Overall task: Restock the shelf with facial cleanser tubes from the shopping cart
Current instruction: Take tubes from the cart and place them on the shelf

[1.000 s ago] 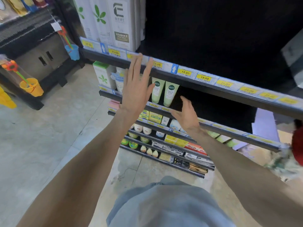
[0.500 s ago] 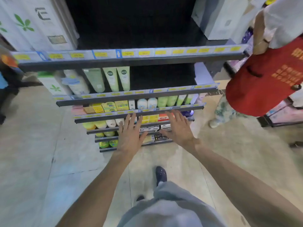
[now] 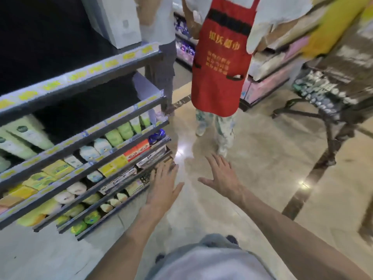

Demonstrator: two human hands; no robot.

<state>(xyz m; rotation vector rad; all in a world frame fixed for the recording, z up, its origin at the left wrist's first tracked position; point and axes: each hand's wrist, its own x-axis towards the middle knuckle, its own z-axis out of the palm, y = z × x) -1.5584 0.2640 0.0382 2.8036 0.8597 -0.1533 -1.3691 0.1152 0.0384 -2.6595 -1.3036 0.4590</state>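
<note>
Low in front of the body, the left hand [image 3: 162, 185] and right hand [image 3: 221, 174] hover over the floor [image 3: 262, 178] with fingers spread flat, holding nothing. Pale green facial cleanser tubes [image 3: 22, 136] stand on the shelf [image 3: 80, 81] at the left. A shopping cart [image 3: 331, 110] sits well apart at the right, beyond a person's red apron [image 3: 220, 63].
</note>
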